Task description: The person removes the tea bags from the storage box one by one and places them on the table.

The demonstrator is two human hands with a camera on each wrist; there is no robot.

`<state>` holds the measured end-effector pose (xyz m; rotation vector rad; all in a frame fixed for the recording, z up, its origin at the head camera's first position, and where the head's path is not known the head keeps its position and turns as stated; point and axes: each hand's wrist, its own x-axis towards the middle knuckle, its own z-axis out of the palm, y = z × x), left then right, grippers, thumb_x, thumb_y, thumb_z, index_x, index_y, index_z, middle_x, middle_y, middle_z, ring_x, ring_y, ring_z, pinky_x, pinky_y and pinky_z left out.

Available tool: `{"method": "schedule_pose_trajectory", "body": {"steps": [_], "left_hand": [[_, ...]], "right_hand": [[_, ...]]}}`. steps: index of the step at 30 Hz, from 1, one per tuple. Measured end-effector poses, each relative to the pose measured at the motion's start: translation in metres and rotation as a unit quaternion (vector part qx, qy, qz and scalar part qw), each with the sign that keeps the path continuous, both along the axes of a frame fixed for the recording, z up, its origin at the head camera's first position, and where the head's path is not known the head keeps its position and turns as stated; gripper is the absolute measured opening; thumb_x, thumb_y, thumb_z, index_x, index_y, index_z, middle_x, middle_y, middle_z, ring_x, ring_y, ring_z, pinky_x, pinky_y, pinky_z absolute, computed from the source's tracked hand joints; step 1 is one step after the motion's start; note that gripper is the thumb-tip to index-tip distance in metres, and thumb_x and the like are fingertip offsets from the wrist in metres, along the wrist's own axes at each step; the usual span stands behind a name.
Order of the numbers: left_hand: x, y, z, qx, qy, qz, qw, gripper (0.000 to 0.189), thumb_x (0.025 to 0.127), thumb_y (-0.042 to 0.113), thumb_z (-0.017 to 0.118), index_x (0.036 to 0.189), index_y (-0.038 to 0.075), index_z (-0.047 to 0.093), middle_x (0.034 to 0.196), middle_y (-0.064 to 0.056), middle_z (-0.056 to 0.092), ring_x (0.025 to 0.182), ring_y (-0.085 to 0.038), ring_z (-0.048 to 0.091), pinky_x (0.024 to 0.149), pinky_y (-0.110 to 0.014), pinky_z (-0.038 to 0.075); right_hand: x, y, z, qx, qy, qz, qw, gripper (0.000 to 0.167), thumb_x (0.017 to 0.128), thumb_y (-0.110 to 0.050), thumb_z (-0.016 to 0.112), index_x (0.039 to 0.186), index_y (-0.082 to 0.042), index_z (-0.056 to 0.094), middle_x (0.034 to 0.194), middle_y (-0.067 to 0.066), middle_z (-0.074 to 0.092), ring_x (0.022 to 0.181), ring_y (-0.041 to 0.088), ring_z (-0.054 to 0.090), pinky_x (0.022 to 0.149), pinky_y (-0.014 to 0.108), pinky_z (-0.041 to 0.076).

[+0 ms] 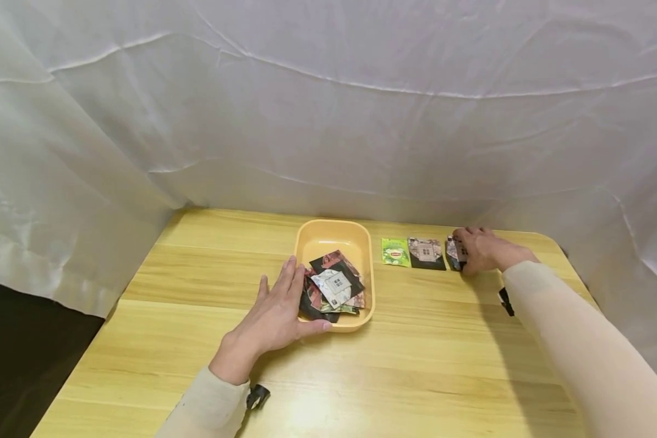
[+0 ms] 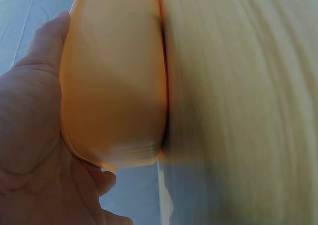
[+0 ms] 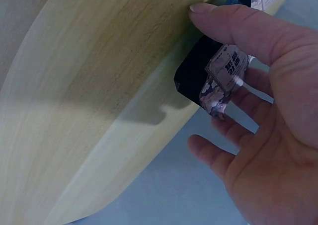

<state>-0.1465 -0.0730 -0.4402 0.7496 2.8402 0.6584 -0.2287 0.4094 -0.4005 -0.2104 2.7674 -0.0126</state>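
My left hand (image 1: 271,313) rests against the left side of a yellow plastic tray (image 1: 334,227), fingers straight along its rim and thumb by the near corner. Its outer wall (image 2: 114,76) fills much of the left wrist view. Several tea sachets, a white-labelled one (image 1: 335,287) on top, lie heaped inside. At the back right, my right hand (image 1: 484,250) reaches over a black patterned tea sachet (image 3: 216,78). Its thumb extends past one side of the sachet and its spread fingers are at the other, partly hidden behind it.
Left of the right hand, a green tea sachet (image 1: 395,252) and a black-and-pink one (image 1: 427,253) lie flat in a row. The wooden table (image 1: 416,365) meets a white cloth backdrop (image 1: 328,121) along its back edge.
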Motion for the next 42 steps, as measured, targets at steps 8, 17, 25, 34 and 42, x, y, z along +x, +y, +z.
{"method": "schedule_pose_trajectory", "body": {"steps": [8,17,25,34,42], "left_hand": [[0.001,0.0,0.0,-0.001,-0.001,0.0,1.0,0.135,0.081,0.089,0.062,0.169,0.002,0.007,0.177,-0.012,-0.01,0.164,-0.026,-0.004,0.128,-0.07,0.005],[0.001,0.002,0.0,-0.003,0.002,-0.003,1.0,0.135,0.081,0.089,0.061,0.169,0.002,0.007,0.178,-0.014,-0.008,0.164,-0.026,-0.004,0.127,-0.07,0.005],[0.0,0.007,0.001,-0.011,-0.003,-0.005,0.9999,0.135,0.081,0.09,0.059,0.169,0.003,0.005,0.177,-0.012,-0.011,0.165,-0.026,-0.004,0.128,-0.07,0.004],[-0.002,0.009,0.004,-0.01,0.01,-0.005,0.9999,0.136,0.08,0.088,0.063,0.168,0.001,0.007,0.177,-0.016,-0.006,0.164,-0.028,-0.005,0.131,-0.061,0.001],[-0.005,0.01,0.004,-0.009,0.024,-0.007,0.9997,0.135,0.081,0.087,0.064,0.167,-0.003,0.013,0.176,-0.021,0.0,0.164,-0.033,-0.001,0.133,-0.054,0.005]], "right_hand": [[-0.002,-0.002,-0.002,0.004,-0.019,-0.009,0.9998,0.102,0.081,-0.023,0.086,0.162,0.001,0.031,0.163,0.038,0.029,0.146,0.069,0.022,0.109,0.082,0.034],[0.001,-0.003,-0.002,0.004,-0.029,-0.022,0.9993,0.103,0.083,-0.025,0.087,0.163,0.003,0.029,0.165,0.039,0.024,0.147,0.068,0.017,0.11,0.083,0.03],[0.008,-0.019,0.007,-0.023,0.026,0.0,0.9994,0.093,0.097,-0.037,0.076,0.159,0.013,0.028,0.162,0.042,0.027,0.148,0.066,0.023,0.122,0.075,0.02],[0.018,-0.098,0.022,-0.066,0.126,0.037,0.9892,0.081,0.103,-0.048,0.066,0.152,0.012,0.044,0.154,0.037,0.047,0.145,0.058,0.041,0.124,0.065,0.029],[0.038,-0.185,0.026,-0.114,0.16,0.034,0.98,0.079,0.101,-0.051,0.067,0.15,0.008,0.05,0.151,0.03,0.055,0.142,0.049,0.05,0.121,0.06,0.039]]}}
